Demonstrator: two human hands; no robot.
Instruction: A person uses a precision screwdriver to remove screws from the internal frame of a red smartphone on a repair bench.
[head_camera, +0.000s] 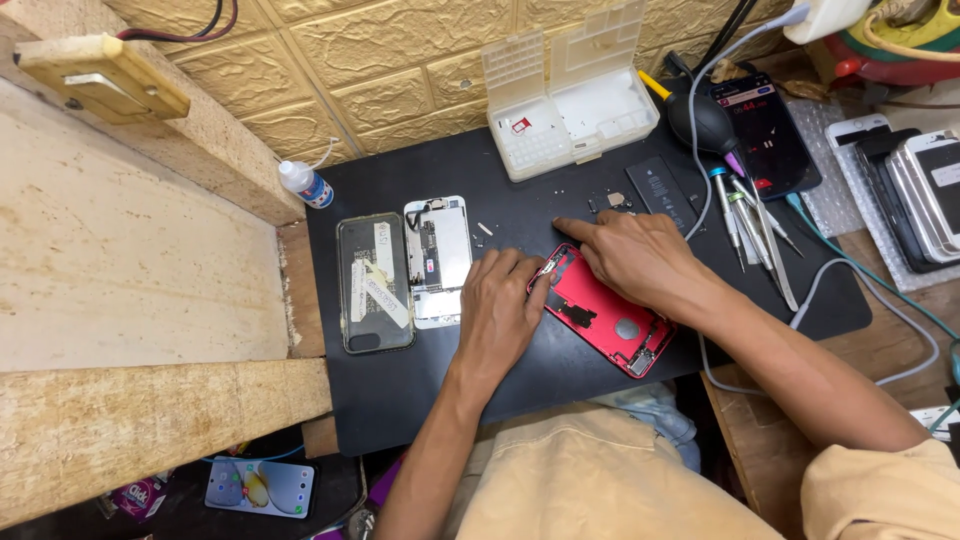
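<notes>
A person sits at a black work mat (420, 400) with an opened phone in pieces. The step in hand looks like picking out small parts while the red phone shell (600, 315) is held still.

The left hand (500, 310) lies flat by the top corner of the red shell. Its fingers are bent down and its fingertips touch the shell's edge. It seems to press the shell down, not grab it. The right hand (635, 255) rests over the upper side of the shell. Its pointing finger is stretched out to the left, with the tip on the mat near some tiny screws (600, 203). The other fingers are curled in. Whether it pinches anything cannot be told.

The next move likely calls for a very light, careful touch, since the screws are tiny and could slide away.

The red shell lies slanted in the middle of the mat, open side up. It looks mostly bare inside, with a dark patch and a round grey spot. Left of it lie a screen part (440, 260) and a dark phone panel (375, 283). A clear parts box (570, 95) stands open behind.
</notes>
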